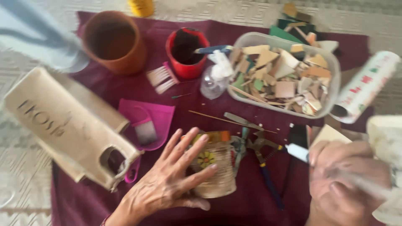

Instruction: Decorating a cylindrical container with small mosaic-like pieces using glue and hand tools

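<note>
My left hand [167,180] lies with spread fingers over a twine-wrapped can [215,167] lying on its side on the maroon cloth [251,205]; the can bears a small yellow flower and coloured tile bits. My right hand [343,184], blurred by motion, is closed around a glue tube [298,151] whose white nozzle points left toward the can. Tile nippers with blue handles [264,163] lie between both hands.
A clear plastic tub [335,67] of broken tile pieces stands at the back right, a red cup [186,52] and terracotta pot [113,42] behind. A tan fabric bag [67,125] lies left, beside a pink dustpan [150,115]. A small spray bottle [213,77] and paper roll [364,86] stand nearby.
</note>
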